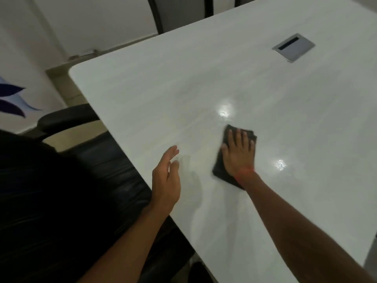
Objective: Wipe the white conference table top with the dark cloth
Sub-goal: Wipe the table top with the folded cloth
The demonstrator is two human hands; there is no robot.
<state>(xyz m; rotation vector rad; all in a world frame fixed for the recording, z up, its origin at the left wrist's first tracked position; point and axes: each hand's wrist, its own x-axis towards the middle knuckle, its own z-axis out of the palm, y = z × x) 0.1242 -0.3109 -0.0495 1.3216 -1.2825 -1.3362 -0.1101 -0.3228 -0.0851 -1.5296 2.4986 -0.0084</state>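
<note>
The white conference table top [204, 78] fills most of the view and shines with two light reflections. A folded dark cloth [219, 170] lies flat on it near the middle. My right hand [239, 154] presses down on the cloth with straight, spread fingers, covering most of it. My left hand [166, 178] hovers just above the table near its left edge, fingers straight and relaxed, holding nothing.
A black office chair [91, 170] with an armrest [65, 117] stands against the table's left edge. A metal cable hatch [293, 48] is set into the table at the far right. Another chair back [179, 13] stands at the far side.
</note>
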